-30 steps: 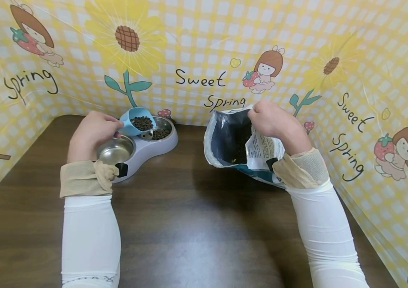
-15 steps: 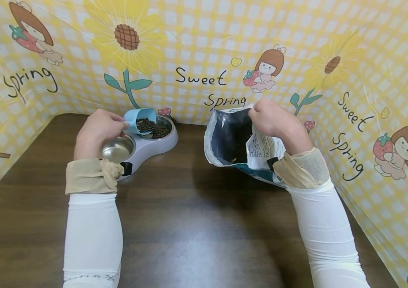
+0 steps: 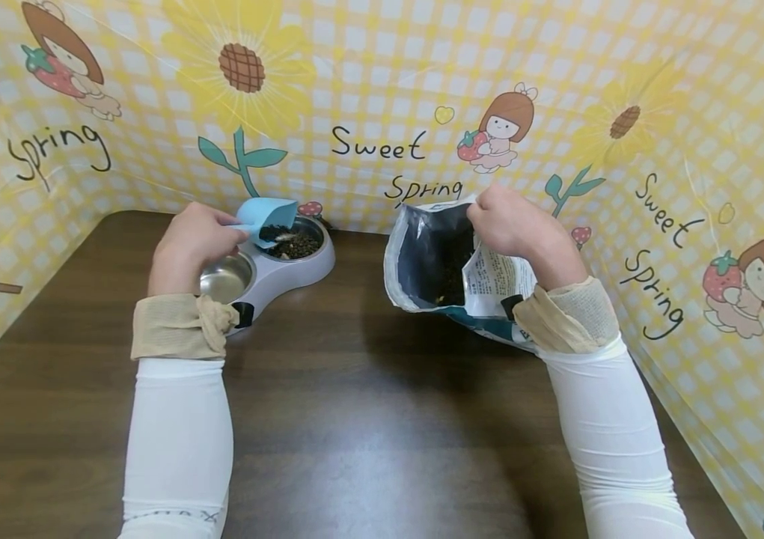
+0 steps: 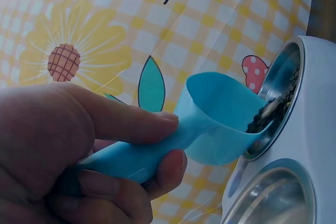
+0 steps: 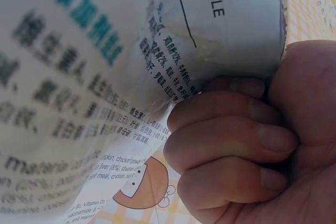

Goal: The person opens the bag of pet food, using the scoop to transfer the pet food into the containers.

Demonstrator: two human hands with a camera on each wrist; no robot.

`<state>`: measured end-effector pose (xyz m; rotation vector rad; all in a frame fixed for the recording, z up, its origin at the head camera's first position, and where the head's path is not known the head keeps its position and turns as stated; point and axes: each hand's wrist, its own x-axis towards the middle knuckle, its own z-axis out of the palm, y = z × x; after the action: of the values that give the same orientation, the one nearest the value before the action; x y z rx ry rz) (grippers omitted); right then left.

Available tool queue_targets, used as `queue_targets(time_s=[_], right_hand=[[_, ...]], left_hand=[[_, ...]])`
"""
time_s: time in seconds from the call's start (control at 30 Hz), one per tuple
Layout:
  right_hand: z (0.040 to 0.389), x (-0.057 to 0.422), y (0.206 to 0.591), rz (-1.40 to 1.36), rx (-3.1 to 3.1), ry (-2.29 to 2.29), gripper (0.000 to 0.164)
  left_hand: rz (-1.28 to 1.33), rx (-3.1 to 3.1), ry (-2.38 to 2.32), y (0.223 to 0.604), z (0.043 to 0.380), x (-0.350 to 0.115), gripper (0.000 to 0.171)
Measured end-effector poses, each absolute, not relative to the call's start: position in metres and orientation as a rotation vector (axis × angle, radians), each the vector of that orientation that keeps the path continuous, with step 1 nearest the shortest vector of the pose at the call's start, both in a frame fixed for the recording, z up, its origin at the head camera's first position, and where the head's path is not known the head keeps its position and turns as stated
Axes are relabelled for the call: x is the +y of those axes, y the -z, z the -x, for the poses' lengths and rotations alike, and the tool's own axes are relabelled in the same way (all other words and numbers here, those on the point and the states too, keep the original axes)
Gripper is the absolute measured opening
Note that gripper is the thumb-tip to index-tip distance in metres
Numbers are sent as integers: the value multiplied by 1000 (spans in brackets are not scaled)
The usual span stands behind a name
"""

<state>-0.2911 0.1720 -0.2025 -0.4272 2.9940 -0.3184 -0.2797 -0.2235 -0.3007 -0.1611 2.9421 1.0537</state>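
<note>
My left hand [image 3: 194,243] grips the handle of a light blue scoop [image 4: 215,108], which tips over the far bowl of a double pet bowl [image 3: 290,278]. Dark kibble [image 4: 268,114] slides off the scoop's lip onto a heap of kibble [image 3: 301,245] in that steel bowl. The near steel bowl [image 3: 225,281] holds nothing that shows, and my hand covers part of it. At the right, my right hand [image 3: 512,230] pinches the top edge of a printed foil food bag [image 3: 415,262], its mouth gaping. Curled fingers [image 5: 231,156] meet the bag's edge in the right wrist view. Kibble lies inside the bag.
A dark wooden table [image 3: 368,419] carries the bowl and the bag. Yellow checked cloth [image 3: 368,97] with printed flowers and figures rises behind and along both sides, close to the bowl's back edge.
My left hand has moved slightly right and tipped the scoop further, so most of its kibble has gone into the far bowl. My right hand and the bag have stayed in place.
</note>
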Motion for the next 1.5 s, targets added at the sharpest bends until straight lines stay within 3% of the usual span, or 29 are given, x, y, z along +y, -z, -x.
queue_targets(time_s=[1.5], right_hand=[[293, 170, 204, 471, 3014, 269, 37]], left_hand=[[151, 2995, -1196, 286, 269, -222, 53]])
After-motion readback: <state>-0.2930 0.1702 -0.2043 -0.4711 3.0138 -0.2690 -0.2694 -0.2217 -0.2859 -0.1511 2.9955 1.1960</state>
